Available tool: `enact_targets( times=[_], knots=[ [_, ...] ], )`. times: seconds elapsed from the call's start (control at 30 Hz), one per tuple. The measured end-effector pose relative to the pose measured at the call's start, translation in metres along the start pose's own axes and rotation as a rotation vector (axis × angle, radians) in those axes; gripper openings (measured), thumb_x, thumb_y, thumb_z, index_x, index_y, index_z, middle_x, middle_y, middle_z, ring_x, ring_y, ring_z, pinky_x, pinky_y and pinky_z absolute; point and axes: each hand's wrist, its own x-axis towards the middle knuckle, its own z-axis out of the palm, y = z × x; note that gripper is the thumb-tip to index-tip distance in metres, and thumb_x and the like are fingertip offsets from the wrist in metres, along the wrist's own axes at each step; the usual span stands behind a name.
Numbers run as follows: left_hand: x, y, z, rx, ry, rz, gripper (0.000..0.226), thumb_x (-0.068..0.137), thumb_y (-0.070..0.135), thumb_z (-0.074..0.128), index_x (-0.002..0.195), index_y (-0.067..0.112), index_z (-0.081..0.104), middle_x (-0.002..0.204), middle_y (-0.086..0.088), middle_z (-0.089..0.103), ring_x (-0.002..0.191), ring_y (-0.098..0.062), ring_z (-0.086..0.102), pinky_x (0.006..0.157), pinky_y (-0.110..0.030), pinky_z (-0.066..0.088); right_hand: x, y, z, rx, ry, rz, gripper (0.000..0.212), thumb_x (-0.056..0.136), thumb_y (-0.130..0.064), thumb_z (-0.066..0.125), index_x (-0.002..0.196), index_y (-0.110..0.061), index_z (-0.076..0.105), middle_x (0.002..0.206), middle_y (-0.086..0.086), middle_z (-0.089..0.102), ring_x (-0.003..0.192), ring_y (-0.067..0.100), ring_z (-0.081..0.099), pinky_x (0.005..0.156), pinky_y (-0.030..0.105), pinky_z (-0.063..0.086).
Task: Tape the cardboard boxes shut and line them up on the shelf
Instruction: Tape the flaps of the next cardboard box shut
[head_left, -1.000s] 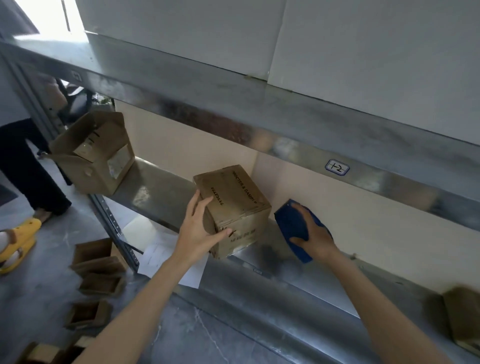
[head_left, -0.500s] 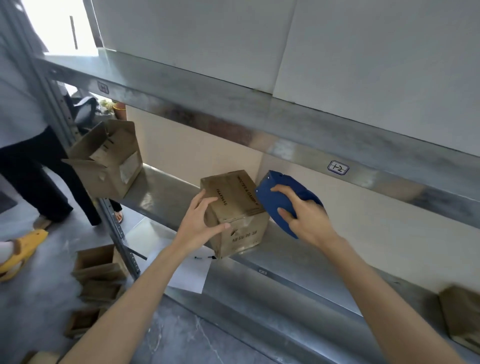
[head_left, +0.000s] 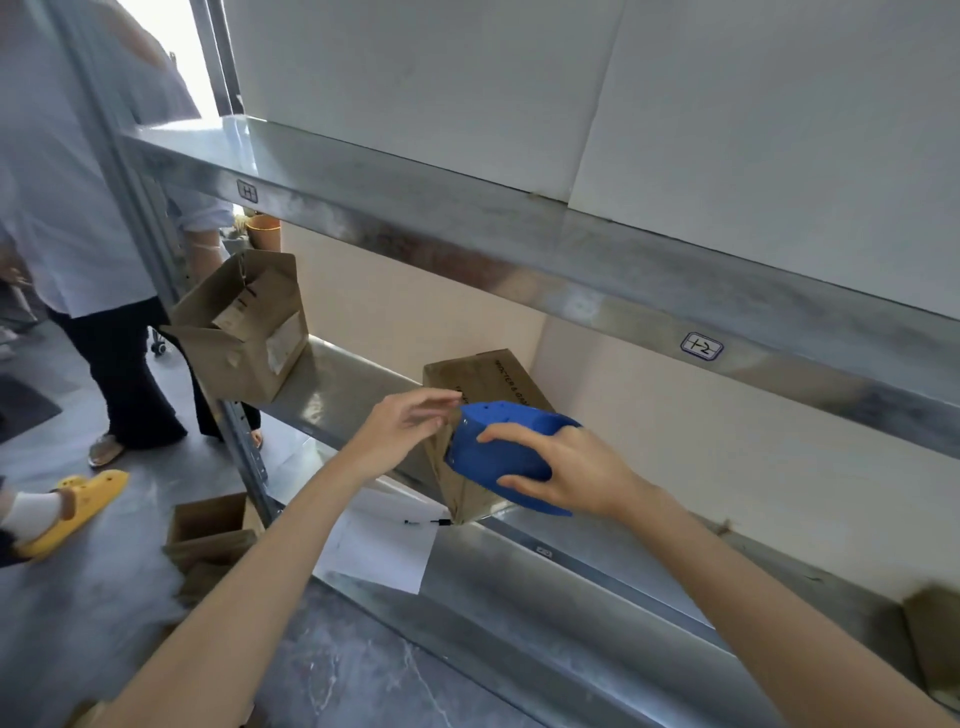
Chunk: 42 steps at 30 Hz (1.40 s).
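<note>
A closed brown cardboard box stands on the metal shelf, near its front edge. My right hand grips a blue tape dispenser and holds it against the box's front upper part. My left hand reaches to the box's left upper edge with its fingers stretched out; whether they touch the box or the dispenser I cannot tell. A second cardboard box with open flaps sits tilted at the shelf's left end.
Another box shows at the shelf's far right. The upper shelf beam hangs overhead. On the floor lie open boxes and a white paper. A person stands left; a yellow slipper is nearby.
My right hand brought the blue dispenser from the right of the box leftward onto its front top. My left hand let go of the box's left side and rose to its top edge.
</note>
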Motion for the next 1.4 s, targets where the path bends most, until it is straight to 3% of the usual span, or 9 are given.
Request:
enact_targets(
  times=[0.17, 0.4, 0.53, 0.7, 0.8, 0.93, 1.17, 1.3, 1.4],
  knots=[
    [-0.002, -0.002, 0.005, -0.064, -0.162, -0.050, 0.042, 0.098, -0.005, 0.049, 0.124, 0.023, 0.064, 0.127, 0.012, 0.065, 0.117, 0.002, 0.058, 0.096, -0.015, 0.046, -0.007, -0.006, 0.005, -0.012, -0.025, -0.042, 0.044, 0.092, -0.050, 0.050, 0.134, -0.050, 0.034, 0.060, -0.003, 0.048, 0.052, 0.015, 0.044, 0.055, 0.039, 0.048],
    [0.000, -0.003, 0.010, -0.090, -0.155, -0.069, 0.042, 0.089, -0.016, 0.052, 0.115, 0.012, 0.068, 0.114, -0.002, 0.070, 0.105, -0.010, 0.066, 0.088, -0.022, 0.053, -0.012, -0.010, 0.005, -0.007, -0.033, -0.059, 0.045, 0.093, -0.051, 0.050, 0.135, -0.049, 0.033, 0.065, -0.011, 0.043, 0.054, 0.012, 0.043, 0.053, 0.037, 0.048],
    [0.003, -0.003, 0.014, -0.083, -0.049, -0.059, 0.042, 0.083, -0.022, 0.051, 0.108, 0.006, 0.069, 0.106, -0.010, 0.072, 0.099, -0.017, 0.069, 0.082, -0.023, 0.056, -0.015, -0.013, 0.002, 0.006, -0.046, -0.028, 0.052, 0.090, -0.055, 0.056, 0.136, -0.049, 0.032, 0.065, -0.010, 0.046, 0.056, 0.011, 0.044, 0.057, 0.031, 0.045],
    [0.000, 0.001, 0.025, -0.087, 0.036, -0.027, 0.044, 0.084, -0.020, 0.055, 0.104, 0.016, 0.068, 0.088, -0.004, 0.072, 0.085, -0.013, 0.070, 0.078, -0.024, 0.055, -0.015, -0.013, -0.003, 0.040, -0.046, 0.007, 0.049, 0.091, -0.046, 0.060, 0.133, -0.049, 0.035, 0.058, -0.013, 0.040, 0.052, 0.005, 0.042, 0.057, 0.019, 0.031],
    [-0.008, -0.004, 0.013, -0.090, 0.189, -0.041, 0.037, 0.085, -0.008, 0.066, 0.103, 0.024, 0.068, 0.079, 0.003, 0.071, 0.082, -0.011, 0.070, 0.081, -0.023, 0.053, -0.026, -0.001, -0.010, 0.004, -0.048, 0.042, 0.048, 0.091, -0.045, 0.061, 0.132, -0.050, 0.037, 0.053, -0.010, 0.038, 0.048, 0.007, 0.040, 0.058, 0.023, 0.033],
    [-0.020, -0.018, -0.018, -0.104, 0.232, -0.105, 0.035, 0.084, 0.003, 0.071, 0.110, 0.026, 0.066, 0.083, -0.002, 0.073, 0.085, -0.008, 0.070, 0.083, -0.022, 0.050, -0.049, 0.014, -0.020, -0.026, -0.094, 0.098, 0.048, 0.091, -0.046, 0.061, 0.133, -0.051, 0.038, 0.054, -0.018, 0.034, 0.048, 0.006, 0.039, 0.056, 0.023, 0.036],
    [-0.024, -0.020, 0.020, -0.068, 0.226, -0.021, 0.032, 0.085, 0.004, 0.071, 0.106, 0.028, 0.069, 0.090, 0.005, 0.072, 0.083, -0.015, 0.070, 0.084, -0.027, 0.052, -0.061, 0.031, -0.021, -0.072, -0.114, 0.155, 0.049, 0.091, -0.048, 0.059, 0.136, -0.049, 0.038, 0.058, -0.017, 0.038, 0.050, 0.007, 0.040, 0.055, 0.019, 0.031],
    [-0.023, -0.026, 0.035, -0.008, 0.221, 0.028, 0.043, 0.087, 0.001, 0.068, 0.119, 0.030, 0.067, 0.123, 0.016, 0.063, 0.075, -0.008, 0.064, 0.080, -0.018, 0.052, -0.066, 0.037, -0.019, -0.053, -0.142, 0.167, 0.050, 0.092, -0.051, 0.057, 0.136, -0.051, 0.034, 0.071, -0.013, 0.050, 0.055, 0.002, 0.041, 0.061, 0.020, 0.034],
    [-0.021, -0.030, 0.045, 0.040, 0.213, 0.001, 0.041, 0.091, 0.005, 0.066, 0.123, 0.030, 0.066, 0.106, 0.008, 0.070, 0.080, -0.005, 0.063, 0.077, -0.012, 0.049, -0.068, 0.040, -0.019, -0.048, -0.168, 0.189, 0.051, 0.092, -0.050, 0.058, 0.138, -0.049, 0.035, 0.067, -0.021, 0.040, 0.056, -0.003, 0.038, 0.064, 0.020, 0.033]
  ],
)
